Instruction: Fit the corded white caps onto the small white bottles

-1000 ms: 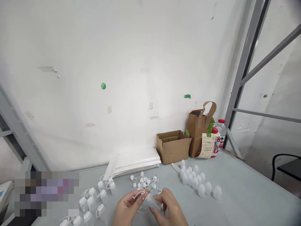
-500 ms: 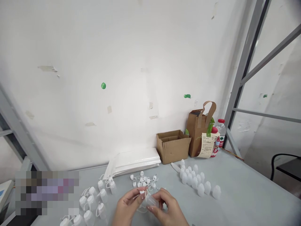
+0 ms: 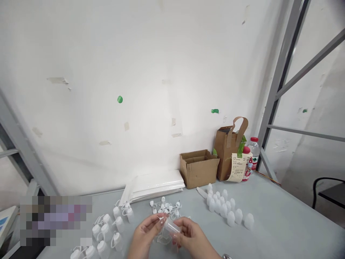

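Just between the two hands, a clear plastic bottle (image 3: 171, 226) lies tilted, its long axis running from the upper left down to the lower right. Its upper end points toward the left hand (image 3: 147, 232), whose thumb and fingers close in a pinch on a small white loop (image 3: 162, 218) at that end. The lower end sits in the curled fingers of the right hand (image 3: 192, 235), which grips the bottle's body and is the nearer hand to most of it.

Both hands sit over the grey desk (image 3: 272, 212). Directly beyond them lies one tangled heap of white caps with loops (image 3: 164, 208), too intertwined to count, perhaps a dozen or more. Left of the left hand stand about ten capped bottles with white loops (image 3: 120, 223). Right of the right hand, a block of domed translucent bottles (image 3: 223, 205) numbers about sixteen, packed too closely for an exact count.

Farther out beyond the hands are one stack of flat white packets (image 3: 153, 184), one open cardboard box (image 3: 199, 169), one brown paper bag (image 3: 223, 154) and one water bottle with a red cap (image 3: 253, 151).
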A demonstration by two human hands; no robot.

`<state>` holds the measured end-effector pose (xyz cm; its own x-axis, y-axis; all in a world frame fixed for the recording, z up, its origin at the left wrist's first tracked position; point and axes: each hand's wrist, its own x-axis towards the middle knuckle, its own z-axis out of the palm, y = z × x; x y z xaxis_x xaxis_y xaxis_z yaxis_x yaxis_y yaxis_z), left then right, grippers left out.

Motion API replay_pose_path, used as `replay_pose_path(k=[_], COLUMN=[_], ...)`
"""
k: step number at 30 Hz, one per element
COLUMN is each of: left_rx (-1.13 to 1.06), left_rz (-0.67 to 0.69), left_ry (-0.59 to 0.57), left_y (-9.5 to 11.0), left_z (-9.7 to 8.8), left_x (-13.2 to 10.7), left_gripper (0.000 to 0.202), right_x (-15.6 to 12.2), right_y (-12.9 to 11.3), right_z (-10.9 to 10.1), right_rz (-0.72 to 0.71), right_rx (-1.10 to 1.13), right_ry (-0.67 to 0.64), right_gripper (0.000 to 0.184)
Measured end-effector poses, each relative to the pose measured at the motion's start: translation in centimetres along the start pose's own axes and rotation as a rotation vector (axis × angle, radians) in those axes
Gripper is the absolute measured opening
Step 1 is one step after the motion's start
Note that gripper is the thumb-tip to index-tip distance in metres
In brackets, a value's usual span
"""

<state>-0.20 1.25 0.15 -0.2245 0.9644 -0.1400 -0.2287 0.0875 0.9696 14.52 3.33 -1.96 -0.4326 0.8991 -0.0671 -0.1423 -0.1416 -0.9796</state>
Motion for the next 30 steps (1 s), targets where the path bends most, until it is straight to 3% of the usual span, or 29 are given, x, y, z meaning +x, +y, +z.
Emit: replay_pose_path(k=[7, 13, 18, 21, 26, 30], left_rx=[0.011, 0.008, -0.028, -0.023, 0.021, 0.058], left_rz=[0.006, 0.016, 0.054, 0.078, 0.085, 0.104], left_ry=[-0.046, -0.037, -0.106, -0.103, -0.045, -0.061], left_y=[0.17, 0.14, 0.51, 0.69, 0.75, 0.83], left_z=[-0.41, -0.44, -0.24, -0.16, -0.23, -0.39], left_x=[0.24, 0.26, -0.01, -0.11, -0.12, -0.14], left_gripper=[0.031, 0.029, 0.025, 0.025, 0.027, 0.025], right_x=[-0.27, -0.28, -0.30, -0.16, 0.01, -0.13], right_y=[-0.04, 0.84, 0.70, 0.71, 0.43, -0.02], right_z=[0.31, -0.20, -0.10, 0.04, 0.11, 0.03], right_rz=[0.146, -0.079, 0.094, 0.174, 0.001, 0.009], right_rx=[0.026, -0.101, 0.072, 0.147, 0.056, 0.039], right_ry=[-0.138, 0.080, -0.142, -0.191, -0.060, -0.062], right_gripper=[0.066, 0.054, 0.059, 0.064, 0.054, 0.052])
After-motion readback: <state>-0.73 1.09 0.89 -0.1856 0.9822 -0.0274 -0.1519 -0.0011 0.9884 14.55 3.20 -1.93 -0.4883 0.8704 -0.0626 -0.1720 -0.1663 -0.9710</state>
